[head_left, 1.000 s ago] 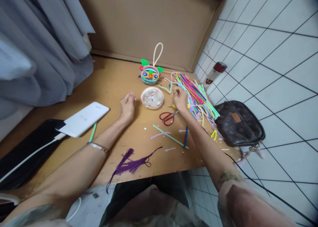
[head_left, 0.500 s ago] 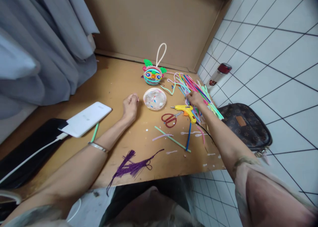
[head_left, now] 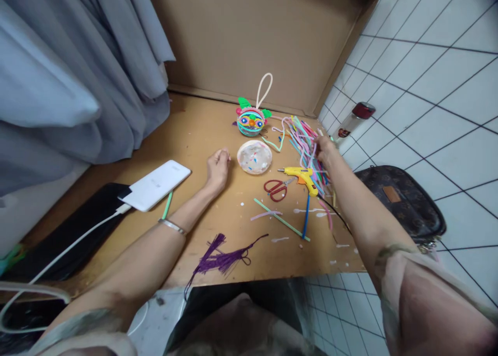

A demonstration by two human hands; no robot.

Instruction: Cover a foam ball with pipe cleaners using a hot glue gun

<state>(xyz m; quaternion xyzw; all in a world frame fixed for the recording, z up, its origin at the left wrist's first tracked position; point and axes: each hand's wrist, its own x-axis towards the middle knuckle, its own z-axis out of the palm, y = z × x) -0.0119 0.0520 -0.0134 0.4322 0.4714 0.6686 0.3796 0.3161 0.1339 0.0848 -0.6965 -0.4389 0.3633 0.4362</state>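
My left hand [head_left: 218,168] rests closed on the table, left of a small round bowl [head_left: 254,158] with coloured specks inside. Whatever its curled fingers hold, if anything, is hidden. Over at the right, my right hand [head_left: 327,151] has its fingers bent around the edge of a heap of colourful pipe cleaners [head_left: 301,138]; how many it grips I cannot make out. Behind the bowl stands a round, bright animal-face ornament [head_left: 251,125] with green ears and a white loop. A yellow glue gun [head_left: 301,177] lies in front of the heap, beside red-handled scissors [head_left: 277,189].
A purple tassel [head_left: 223,260] lies near the front edge. Loose pipe cleaner pieces [head_left: 286,223] are scattered nearby. A white phone or power bank [head_left: 157,185] with a cable lies left. A brown patterned bag [head_left: 404,203] and a red-capped bottle [head_left: 356,120] are at the right.
My right hand has shifted to the right edge of the pipe cleaners, and the heap has spread differently. The whole view has swung slightly left. My left hand stays closed by the bowl.
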